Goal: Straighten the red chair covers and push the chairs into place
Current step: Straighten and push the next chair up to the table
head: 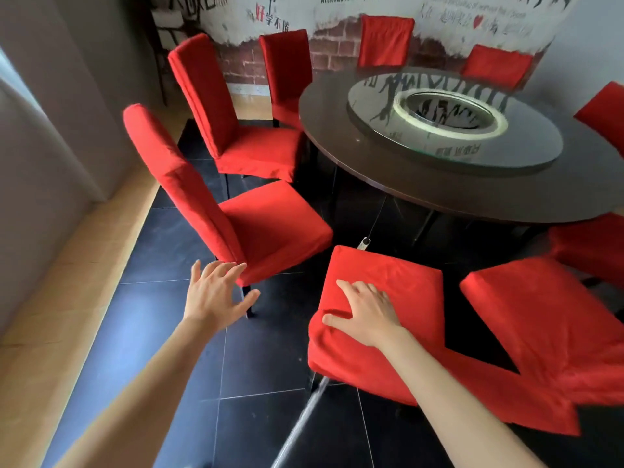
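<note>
The right hand (366, 312) lies palm down with fingers spread and only slightly bent on the red cover of the nearest chair (381, 319), pressing the cloth at the seat's near left corner; it grips nothing. The left hand (216, 295) hovers wide open, fingers splayed and holding nothing, just beside the lower rear corner of a second red-covered chair (236, 211) at about ten o'clock; I cannot tell whether the fingertips touch the cloth. That chair stands back from the round desk (439, 197), angled toward it. A third covered chair (229, 106) stands at eleven o'clock, its seat near the desk rim. At three o'clock another red seat (540, 309) sits just beside the nearest chair. More red chair backs ring the desk's far side. A glass turntable (472, 143) rests on the desk. The floor (162, 315) is dark tile.
</note>
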A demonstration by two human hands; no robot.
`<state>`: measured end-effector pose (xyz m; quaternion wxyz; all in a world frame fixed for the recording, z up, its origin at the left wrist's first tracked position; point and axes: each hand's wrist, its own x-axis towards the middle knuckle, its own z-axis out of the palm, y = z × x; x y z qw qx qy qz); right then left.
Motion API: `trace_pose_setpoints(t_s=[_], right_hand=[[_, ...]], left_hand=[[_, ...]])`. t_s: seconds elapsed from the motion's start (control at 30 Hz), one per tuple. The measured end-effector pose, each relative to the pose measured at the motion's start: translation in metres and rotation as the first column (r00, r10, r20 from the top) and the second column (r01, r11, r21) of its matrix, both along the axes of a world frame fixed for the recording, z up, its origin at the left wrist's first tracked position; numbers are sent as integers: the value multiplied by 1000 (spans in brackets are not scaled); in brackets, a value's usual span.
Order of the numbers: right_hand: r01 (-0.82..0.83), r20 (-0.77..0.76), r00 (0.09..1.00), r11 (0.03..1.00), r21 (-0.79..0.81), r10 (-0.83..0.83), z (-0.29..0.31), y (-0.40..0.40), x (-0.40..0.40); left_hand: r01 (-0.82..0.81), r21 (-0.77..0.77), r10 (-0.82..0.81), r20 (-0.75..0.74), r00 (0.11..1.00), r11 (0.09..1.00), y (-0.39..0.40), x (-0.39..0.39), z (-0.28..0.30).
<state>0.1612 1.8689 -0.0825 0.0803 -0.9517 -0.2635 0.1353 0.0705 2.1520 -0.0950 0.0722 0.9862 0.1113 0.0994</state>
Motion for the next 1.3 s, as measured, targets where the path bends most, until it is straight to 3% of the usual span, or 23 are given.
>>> trace_pose_setpoints(t_s=[0.4,0.8,1.3], right_hand=[[77,20,997,994,82,-79,24,260,19],[206,62,974,967,150,-217,55,391,91],[294,38,955,955,25,-295,63,537,162]], left_hand=[[19,-1,-19,33,999,1000,242,24,31],[145,7,-145,119,982,989,353,141,53],[284,49,-284,0,959,958,487,257,57]])
